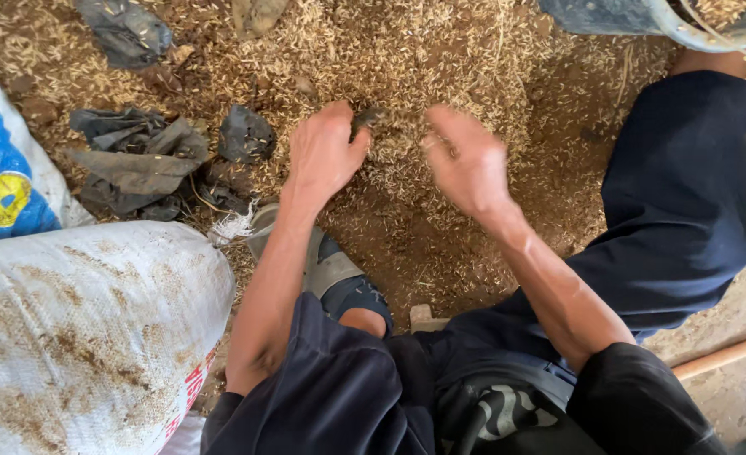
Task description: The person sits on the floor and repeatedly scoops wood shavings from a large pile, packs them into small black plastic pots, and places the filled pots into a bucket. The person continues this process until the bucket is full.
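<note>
- My left hand (327, 152) is curled low over the scattered rice husks (390, 59) on the ground, fingers (358, 139) narrowed around a small dark lump (370, 116) pinched at the thumb side.
- My right hand (467, 160) sits just beside it to the right, fingers loosely spread and slightly blurred; I cannot tell whether they hold any grain.
- The two hands are near each other but apart, both above the thick layer of husks that thins to bare brown earth nearer my legs.
- My foot in a grey sandal (331, 270) rests on the ground under my left forearm.
- At the near left stands a full white woven sack (86, 337), dusted with dirt, and behind it a blue and white sack (2, 160).
- Far left of my hands lie crumpled dark plastic scraps (141, 160), with another piece (124, 29) at the far edge.
- At the far right corner is the rim of a grey bucket (685, 29).
- A wooden stick (727, 355) lies on the ground at the near right.
</note>
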A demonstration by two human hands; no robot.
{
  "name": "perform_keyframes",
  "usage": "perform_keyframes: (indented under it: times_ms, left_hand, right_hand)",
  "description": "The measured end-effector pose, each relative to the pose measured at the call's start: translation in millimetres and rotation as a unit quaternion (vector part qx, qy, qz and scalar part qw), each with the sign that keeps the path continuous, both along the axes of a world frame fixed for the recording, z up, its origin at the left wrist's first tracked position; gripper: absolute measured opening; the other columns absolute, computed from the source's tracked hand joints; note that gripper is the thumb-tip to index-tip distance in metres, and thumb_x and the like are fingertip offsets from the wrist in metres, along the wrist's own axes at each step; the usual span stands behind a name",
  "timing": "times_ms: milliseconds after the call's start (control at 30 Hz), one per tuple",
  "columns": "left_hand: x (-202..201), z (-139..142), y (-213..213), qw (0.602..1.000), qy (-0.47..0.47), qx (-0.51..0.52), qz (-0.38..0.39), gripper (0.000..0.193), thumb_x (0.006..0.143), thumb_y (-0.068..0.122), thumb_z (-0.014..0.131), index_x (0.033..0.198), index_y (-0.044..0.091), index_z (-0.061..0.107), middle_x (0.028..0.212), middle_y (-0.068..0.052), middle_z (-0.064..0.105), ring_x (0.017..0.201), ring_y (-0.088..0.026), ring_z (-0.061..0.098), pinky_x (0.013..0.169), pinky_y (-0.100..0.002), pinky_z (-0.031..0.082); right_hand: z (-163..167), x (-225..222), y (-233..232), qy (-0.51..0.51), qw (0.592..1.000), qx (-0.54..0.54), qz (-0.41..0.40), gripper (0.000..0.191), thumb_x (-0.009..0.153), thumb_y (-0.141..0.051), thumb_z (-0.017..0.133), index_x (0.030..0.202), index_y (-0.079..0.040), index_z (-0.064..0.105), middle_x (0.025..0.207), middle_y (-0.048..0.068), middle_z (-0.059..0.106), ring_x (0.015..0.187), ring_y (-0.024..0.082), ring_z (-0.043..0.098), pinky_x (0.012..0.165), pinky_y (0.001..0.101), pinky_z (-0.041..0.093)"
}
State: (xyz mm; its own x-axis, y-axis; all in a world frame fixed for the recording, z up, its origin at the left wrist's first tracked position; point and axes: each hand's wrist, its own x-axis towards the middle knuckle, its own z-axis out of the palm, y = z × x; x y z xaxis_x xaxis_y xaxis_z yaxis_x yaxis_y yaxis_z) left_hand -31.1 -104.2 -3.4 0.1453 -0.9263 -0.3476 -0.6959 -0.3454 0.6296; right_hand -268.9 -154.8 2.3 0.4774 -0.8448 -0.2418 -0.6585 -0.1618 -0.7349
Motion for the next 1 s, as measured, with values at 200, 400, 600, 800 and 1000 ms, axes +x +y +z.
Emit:
perform_keyframes:
  times_ms: [200, 400, 600, 800, 1000]
  left_hand:
    - [-5.5, -8.8, 6.4, 0.998, -0.025, -0.065, -0.007, 0.016, 0.089, 0.013, 0.066, 0.089, -0.003, 0.062, 0.085, -0.022, 0.066, 0.074, -0.041, 0.066, 0.069, -0.053, 0.051]
    - [-13.1, -16.4, 30.6, 0.993, -0.007, -0.097, 0.067, 0.015, 0.091, 0.006, 0.06, 0.098, -0.006, 0.067, 0.089, -0.023, 0.069, 0.075, -0.039, 0.068, 0.071, -0.05, 0.053]
    - [-1.4, -24.1, 49.0, 0.974, 0.074, -0.132, 0.17, 0.023, 0.093, 0.002, 0.058, 0.109, -0.01, 0.069, 0.101, -0.024, 0.073, 0.082, -0.031, 0.073, 0.078, -0.04, 0.058]
    - [2.4, -39.3, 45.1, 0.967, 0.074, -0.136, 0.202, 0.018, 0.092, 0.001, 0.06, 0.099, -0.013, 0.068, 0.116, -0.027, 0.073, 0.09, -0.032, 0.076, 0.084, -0.039, 0.058]
    - [-11.8, -38.1, 52.2, 0.964, 0.075, -0.152, 0.207, 0.025, 0.094, 0.001, 0.059, 0.113, -0.012, 0.069, 0.114, -0.027, 0.072, 0.1, -0.033, 0.074, 0.092, -0.039, 0.057]
  right_hand:
    - [-33.3, -49.4, -46.1, 0.179, 0.968, -0.087, -0.15, 0.089, 0.091, -0.032, 0.092, 0.153, 0.004, 0.039, 0.152, 0.039, 0.034, 0.137, 0.056, 0.032, 0.1, 0.0695, 0.04]
    - [-59.7, 5.1, -48.7, 0.232, 0.957, -0.008, -0.175, 0.063, 0.089, -0.025, 0.078, 0.145, -0.011, 0.052, 0.14, 0.026, 0.049, 0.12, 0.045, 0.054, 0.085, 0.0494, 0.063]
    - [-43.5, 18.3, -74.3, -0.15, 0.966, 0.142, -0.153, 0.059, 0.096, -0.02, 0.068, 0.149, -0.008, 0.047, 0.141, 0.023, 0.06, 0.119, 0.037, 0.068, 0.098, 0.0509, 0.063]
    - [-58.7, -49.2, -14.5, 0.08, 0.949, -0.11, -0.286, 0.06, 0.11, -0.035, 0.047, 0.157, 0.001, 0.037, 0.164, 0.03, 0.034, 0.152, 0.045, 0.036, 0.123, 0.0594, 0.038]
    - [-120.3, -27.5, 63.9, 0.112, 0.954, -0.158, -0.228, 0.063, 0.114, -0.042, 0.031, 0.159, 0.002, 0.033, 0.168, 0.03, 0.026, 0.157, 0.048, 0.026, 0.13, 0.0584, 0.024]
